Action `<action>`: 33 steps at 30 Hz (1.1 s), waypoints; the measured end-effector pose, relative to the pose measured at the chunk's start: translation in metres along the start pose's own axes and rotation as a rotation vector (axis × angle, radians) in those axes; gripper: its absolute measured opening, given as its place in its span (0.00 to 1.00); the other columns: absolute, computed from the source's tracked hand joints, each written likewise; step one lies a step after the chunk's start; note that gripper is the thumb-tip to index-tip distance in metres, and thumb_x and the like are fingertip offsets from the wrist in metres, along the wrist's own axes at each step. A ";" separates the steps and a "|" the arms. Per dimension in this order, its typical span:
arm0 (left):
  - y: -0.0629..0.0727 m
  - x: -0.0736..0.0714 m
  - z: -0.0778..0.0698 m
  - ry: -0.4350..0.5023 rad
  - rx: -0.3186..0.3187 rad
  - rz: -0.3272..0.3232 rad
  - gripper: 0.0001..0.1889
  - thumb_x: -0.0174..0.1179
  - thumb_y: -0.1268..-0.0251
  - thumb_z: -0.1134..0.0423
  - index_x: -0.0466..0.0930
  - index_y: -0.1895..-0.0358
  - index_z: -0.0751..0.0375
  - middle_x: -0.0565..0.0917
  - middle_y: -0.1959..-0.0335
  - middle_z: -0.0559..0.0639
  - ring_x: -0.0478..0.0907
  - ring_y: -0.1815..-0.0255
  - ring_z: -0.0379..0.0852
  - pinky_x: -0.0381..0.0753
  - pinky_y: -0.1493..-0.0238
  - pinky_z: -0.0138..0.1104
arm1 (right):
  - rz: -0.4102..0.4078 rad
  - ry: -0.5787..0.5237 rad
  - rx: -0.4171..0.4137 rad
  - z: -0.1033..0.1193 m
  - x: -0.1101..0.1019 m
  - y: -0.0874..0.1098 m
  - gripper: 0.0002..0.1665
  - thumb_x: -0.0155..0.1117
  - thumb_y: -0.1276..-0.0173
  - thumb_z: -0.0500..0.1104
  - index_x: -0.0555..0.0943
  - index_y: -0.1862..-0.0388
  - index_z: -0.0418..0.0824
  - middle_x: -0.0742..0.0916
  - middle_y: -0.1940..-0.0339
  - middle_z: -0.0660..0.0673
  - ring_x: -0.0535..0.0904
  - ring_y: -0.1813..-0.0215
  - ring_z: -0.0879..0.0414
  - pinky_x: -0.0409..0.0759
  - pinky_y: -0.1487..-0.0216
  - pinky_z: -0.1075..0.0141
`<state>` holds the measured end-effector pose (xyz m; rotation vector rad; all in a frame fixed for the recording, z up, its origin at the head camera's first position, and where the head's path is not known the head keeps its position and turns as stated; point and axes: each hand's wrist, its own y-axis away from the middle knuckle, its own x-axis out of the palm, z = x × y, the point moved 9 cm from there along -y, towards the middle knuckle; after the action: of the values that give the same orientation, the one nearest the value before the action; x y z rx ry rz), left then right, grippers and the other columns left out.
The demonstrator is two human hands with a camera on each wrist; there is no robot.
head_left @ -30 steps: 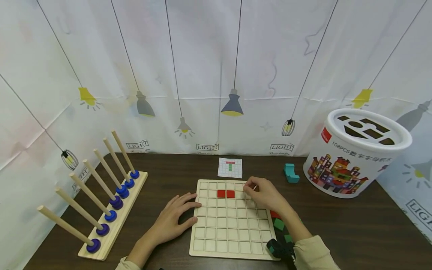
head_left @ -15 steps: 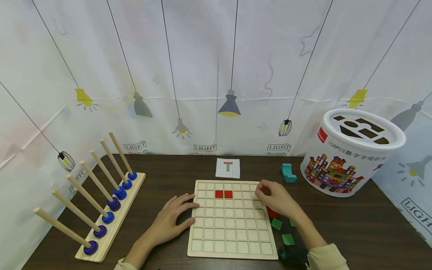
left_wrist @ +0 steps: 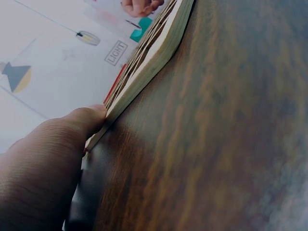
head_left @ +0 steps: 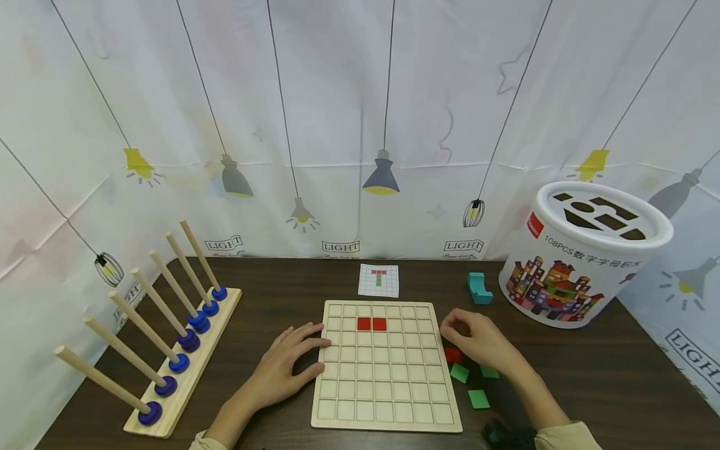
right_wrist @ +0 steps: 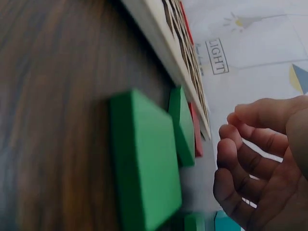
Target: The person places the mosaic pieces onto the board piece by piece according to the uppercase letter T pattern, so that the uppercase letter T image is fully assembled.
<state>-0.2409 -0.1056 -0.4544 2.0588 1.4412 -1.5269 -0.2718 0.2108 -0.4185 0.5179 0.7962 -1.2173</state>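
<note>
The wooden grid board (head_left: 382, 375) lies in front of me, with two red square tiles (head_left: 372, 324) side by side in its second row. My left hand (head_left: 287, 362) rests with spread fingers at the board's left edge; in the left wrist view the thumb (left_wrist: 79, 120) touches that edge. Just off the board's right side is my right hand (head_left: 478, 337), fingers loosely bent and nothing between them. A red tile (head_left: 452, 355) lies right below its fingertips. Several green tiles (head_left: 479, 399) lie nearby, one of them large in the right wrist view (right_wrist: 149, 163).
A printed pattern card (head_left: 379, 280) lies behind the board, showing a red and green T. On the left stands a peg rack (head_left: 191, 375) with blue rings. A teal block (head_left: 480, 289) and a large white tub (head_left: 585, 262) stand at the back right.
My right hand has moved right, from over the board's upper right cells to beyond its right edge. The left hand stays at the left edge. The head view has shifted slightly.
</note>
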 end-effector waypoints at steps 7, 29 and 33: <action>0.000 0.000 0.000 -0.003 0.001 -0.004 0.21 0.57 0.36 0.45 0.74 0.40 0.38 0.69 0.31 0.46 0.63 0.28 0.52 0.55 0.29 0.57 | 0.037 0.016 -0.027 -0.004 -0.001 0.009 0.05 0.61 0.32 0.45 0.79 0.62 0.45 0.80 0.71 0.53 0.72 0.69 0.63 0.71 0.70 0.72; 0.000 0.000 0.000 0.003 0.014 -0.004 0.21 0.58 0.36 0.46 0.74 0.40 0.38 0.69 0.31 0.47 0.63 0.29 0.52 0.56 0.30 0.58 | 0.126 0.030 -0.076 -0.009 0.003 0.032 0.16 0.63 0.34 0.49 0.79 0.51 0.45 0.79 0.58 0.51 0.72 0.65 0.69 0.73 0.68 0.72; 0.000 0.001 0.000 0.015 0.000 0.011 0.21 0.58 0.36 0.45 0.74 0.40 0.39 0.68 0.31 0.46 0.62 0.28 0.52 0.55 0.29 0.57 | 0.112 0.042 -0.086 -0.010 0.002 0.033 0.15 0.64 0.35 0.49 0.79 0.52 0.45 0.79 0.58 0.51 0.72 0.65 0.68 0.73 0.68 0.72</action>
<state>-0.2407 -0.1055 -0.4550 2.0792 1.4328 -1.5109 -0.2428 0.2256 -0.4284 0.5122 0.8402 -1.0679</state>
